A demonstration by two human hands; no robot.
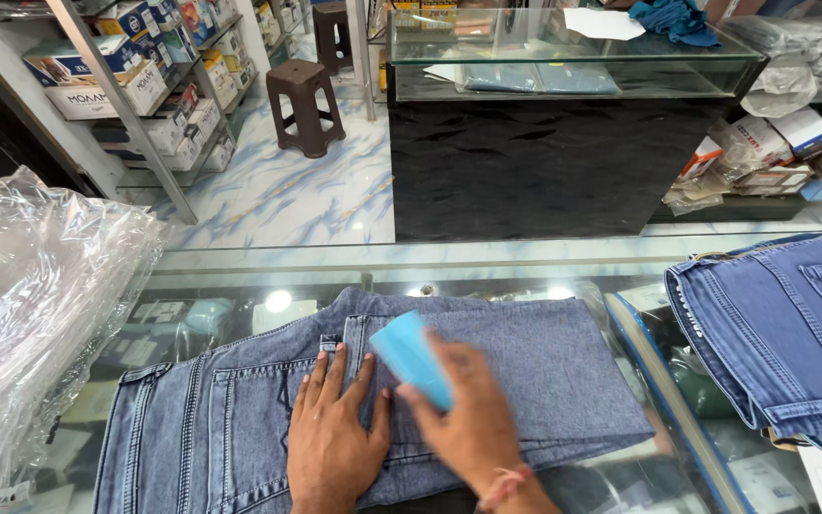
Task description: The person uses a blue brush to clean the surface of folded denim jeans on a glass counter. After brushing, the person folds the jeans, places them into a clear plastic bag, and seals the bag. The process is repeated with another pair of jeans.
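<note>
Jeans [487, 381] in pale grey-blue denim lie folded on the glass desk [268, 259] right below me, waistband end toward my left, the folded leg running out to the right. My left hand [333, 440] rests flat on the denim, fingers [335, 373] spread and pointing away from me, and I read that as pinning the cloth so it does not slide on the slick glass. My right hand [473, 414] sits just beside it, touching the fabric too, with its fingers closed around a light blue flat object [413, 357] that tilts up and leftward; the hand is blurred, so I cannot tell what the object is. A red thread band [506, 481] circles that wrist. To my left a stack of clear plastic bags [35, 305] leans against the desk edge, near the jeans but apart from them. To my right a second, bluer pair of jeans [792, 333] lies on the desk, well apart from my hands. Beyond the desk stand a black counter with a glass top [563, 124], a brown plastic stool [306, 105] and shelves of boxes [145, 86].
</note>
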